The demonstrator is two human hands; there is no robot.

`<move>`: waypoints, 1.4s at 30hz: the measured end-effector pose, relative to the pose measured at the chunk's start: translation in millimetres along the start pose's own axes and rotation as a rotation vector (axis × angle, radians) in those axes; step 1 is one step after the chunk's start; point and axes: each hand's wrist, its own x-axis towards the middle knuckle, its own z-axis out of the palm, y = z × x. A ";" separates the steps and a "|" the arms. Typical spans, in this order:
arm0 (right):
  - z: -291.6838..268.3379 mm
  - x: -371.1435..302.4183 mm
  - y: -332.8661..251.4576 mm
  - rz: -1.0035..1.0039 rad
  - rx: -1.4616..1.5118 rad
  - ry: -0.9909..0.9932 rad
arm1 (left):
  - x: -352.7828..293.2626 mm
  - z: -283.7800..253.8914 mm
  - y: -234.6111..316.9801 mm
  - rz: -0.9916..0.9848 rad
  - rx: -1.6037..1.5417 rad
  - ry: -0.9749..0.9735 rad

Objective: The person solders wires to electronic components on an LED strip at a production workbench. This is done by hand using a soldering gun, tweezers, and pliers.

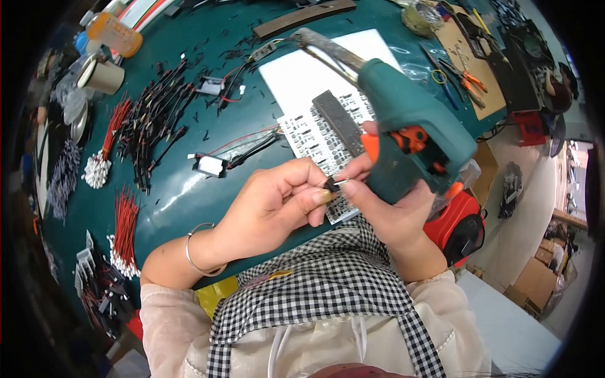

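Note:
Near the table's front edge, my left hand (pixel 271 198) pinches a small black piece (pixel 331 184) between thumb and fingertips. My right hand (pixel 397 211) is closed round the handle of a green heat gun (pixel 409 104) with orange parts. Its thumb and forefinger meet at a thin metallic bit beside the black piece; what exactly they pinch is too small to tell. The gun's long metal nozzle points up and to the left, away from my hands. Under the gun and fingertips lies a white circuit board panel (pixel 309 135) with a dark bar (pixel 339 123) across it.
Black cable bundles (pixel 154 113), red wires with white connectors (pixel 126 217) and a wired module (pixel 209 165) lie to the left. Farther off stand a cup (pixel 101 75) and an orange bottle (pixel 115 34). Orange-handled pliers (pixel 469 79) rest at right, and a red-black object (pixel 460 230) sits below.

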 end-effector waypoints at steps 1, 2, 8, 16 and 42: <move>0.3 -2.2 -1.7 0.101 -0.005 0.017 | 0.8 0.7 -0.9 -0.002 -0.008 0.014; 1.3 -4.1 0.9 0.045 0.018 0.071 | 1.9 2.6 -1.8 0.027 0.048 0.044; 6.5 -1.0 4.7 -0.070 0.064 0.120 | 3.5 5.7 -17.5 0.271 0.264 0.115; 0.5 -1.2 11.3 -0.065 0.069 0.056 | 3.4 4.1 -11.8 0.071 0.113 0.031; 2.7 -6.9 9.6 0.046 -0.003 0.072 | 6.3 6.2 -18.0 0.577 0.797 0.283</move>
